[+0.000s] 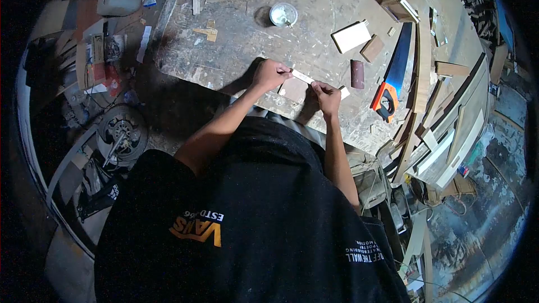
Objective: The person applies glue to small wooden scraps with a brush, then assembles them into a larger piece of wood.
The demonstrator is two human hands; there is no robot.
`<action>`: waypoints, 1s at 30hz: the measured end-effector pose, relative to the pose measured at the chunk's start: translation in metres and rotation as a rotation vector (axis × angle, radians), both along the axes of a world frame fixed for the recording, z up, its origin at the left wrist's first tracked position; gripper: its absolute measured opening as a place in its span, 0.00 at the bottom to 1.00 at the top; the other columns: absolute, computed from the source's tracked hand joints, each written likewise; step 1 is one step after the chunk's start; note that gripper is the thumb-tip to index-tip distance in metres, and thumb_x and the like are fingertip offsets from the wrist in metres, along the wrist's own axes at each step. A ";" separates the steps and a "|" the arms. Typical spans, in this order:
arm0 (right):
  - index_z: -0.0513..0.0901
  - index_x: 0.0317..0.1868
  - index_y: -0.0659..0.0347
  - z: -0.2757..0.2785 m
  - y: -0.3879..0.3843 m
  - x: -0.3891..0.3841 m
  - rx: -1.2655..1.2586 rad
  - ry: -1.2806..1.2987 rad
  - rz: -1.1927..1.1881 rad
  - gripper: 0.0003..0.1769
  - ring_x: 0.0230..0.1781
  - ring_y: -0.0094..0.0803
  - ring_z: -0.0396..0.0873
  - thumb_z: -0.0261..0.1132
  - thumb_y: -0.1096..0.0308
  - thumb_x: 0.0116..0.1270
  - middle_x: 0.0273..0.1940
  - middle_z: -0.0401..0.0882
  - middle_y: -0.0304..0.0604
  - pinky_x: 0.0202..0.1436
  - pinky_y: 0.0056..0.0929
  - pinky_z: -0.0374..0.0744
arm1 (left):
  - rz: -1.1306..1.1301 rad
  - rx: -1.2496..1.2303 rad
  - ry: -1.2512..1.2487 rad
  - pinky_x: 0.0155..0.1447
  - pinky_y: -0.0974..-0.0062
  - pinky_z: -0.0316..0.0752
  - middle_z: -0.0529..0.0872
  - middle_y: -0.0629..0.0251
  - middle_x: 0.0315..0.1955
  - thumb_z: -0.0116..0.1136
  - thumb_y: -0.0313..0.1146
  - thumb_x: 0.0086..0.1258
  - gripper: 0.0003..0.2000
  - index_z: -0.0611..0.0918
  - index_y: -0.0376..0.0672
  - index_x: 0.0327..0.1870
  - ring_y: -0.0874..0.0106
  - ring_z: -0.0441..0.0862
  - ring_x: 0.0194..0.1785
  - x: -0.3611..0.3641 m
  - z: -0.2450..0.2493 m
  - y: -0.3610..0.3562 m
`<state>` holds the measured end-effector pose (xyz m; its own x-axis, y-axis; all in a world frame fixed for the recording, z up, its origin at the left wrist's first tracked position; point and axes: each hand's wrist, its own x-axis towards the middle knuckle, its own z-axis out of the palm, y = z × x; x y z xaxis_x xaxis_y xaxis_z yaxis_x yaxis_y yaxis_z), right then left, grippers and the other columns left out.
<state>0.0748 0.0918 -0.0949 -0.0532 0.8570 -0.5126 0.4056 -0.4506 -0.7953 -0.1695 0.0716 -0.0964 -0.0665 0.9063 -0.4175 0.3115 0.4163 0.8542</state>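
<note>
Between my two hands a short, narrow strip of pale wood point(302, 77) is held above the near edge of the workbench point(247, 28). My left hand point(270, 76) pinches one end, and the fingers of my right hand point(327, 99) close on the other. Under the strip lies a flat brownish piece point(293, 91), partly hidden by shadow. Just right of my right hand is a small pale block point(344, 92). A dark red curled piece point(357, 74), like sandpaper, rests a little farther off.
An orange-handled handsaw point(386, 101) lies on the right beside long boards point(424, 67). Beyond my hands stand a round tin point(283, 15), a white-faced block point(351, 37) and a brown block point(372, 48). Wood scraps point(210, 33) dot the far left; a wheel point(122, 134) sits below.
</note>
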 end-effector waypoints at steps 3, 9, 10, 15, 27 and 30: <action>0.89 0.46 0.70 0.000 0.000 0.000 0.013 0.023 -0.004 0.14 0.32 0.19 0.81 0.73 0.66 0.68 0.35 0.88 0.38 0.39 0.21 0.79 | 0.004 -0.042 -0.001 0.45 0.74 0.82 0.92 0.57 0.37 0.75 0.36 0.60 0.12 0.91 0.40 0.41 0.69 0.91 0.40 0.001 0.002 0.001; 0.89 0.46 0.70 0.004 0.001 0.000 -0.001 0.032 0.006 0.14 0.33 0.20 0.81 0.74 0.65 0.67 0.35 0.89 0.39 0.41 0.22 0.79 | 0.029 -0.004 0.005 0.44 0.73 0.82 0.92 0.57 0.35 0.76 0.38 0.59 0.12 0.91 0.42 0.40 0.68 0.91 0.39 0.002 -0.008 0.000; 0.90 0.46 0.69 0.005 0.001 0.000 -0.002 0.046 -0.002 0.15 0.33 0.20 0.80 0.74 0.65 0.67 0.35 0.89 0.39 0.42 0.22 0.79 | 0.023 -0.019 0.012 0.45 0.73 0.82 0.92 0.57 0.36 0.75 0.37 0.60 0.12 0.91 0.40 0.41 0.68 0.91 0.40 0.002 -0.005 0.000; 0.90 0.46 0.69 0.007 0.004 0.000 -0.036 0.040 -0.006 0.14 0.34 0.21 0.80 0.74 0.66 0.66 0.35 0.89 0.40 0.42 0.23 0.79 | 0.029 -0.036 0.002 0.47 0.73 0.83 0.92 0.57 0.37 0.75 0.33 0.60 0.12 0.90 0.37 0.42 0.70 0.91 0.40 0.002 -0.007 0.000; 0.89 0.46 0.70 0.001 0.005 0.003 0.015 0.089 0.042 0.15 0.32 0.19 0.79 0.74 0.64 0.68 0.33 0.88 0.37 0.40 0.21 0.78 | 0.067 0.004 0.027 0.45 0.71 0.83 0.92 0.58 0.35 0.76 0.40 0.57 0.13 0.92 0.44 0.39 0.66 0.91 0.40 0.005 -0.019 -0.003; 0.89 0.45 0.69 0.001 0.006 0.003 0.024 0.058 0.058 0.15 0.32 0.18 0.78 0.74 0.63 0.68 0.33 0.88 0.36 0.39 0.21 0.78 | 0.072 0.015 0.024 0.46 0.71 0.83 0.92 0.58 0.35 0.76 0.40 0.57 0.13 0.92 0.44 0.39 0.66 0.91 0.40 0.006 -0.020 -0.003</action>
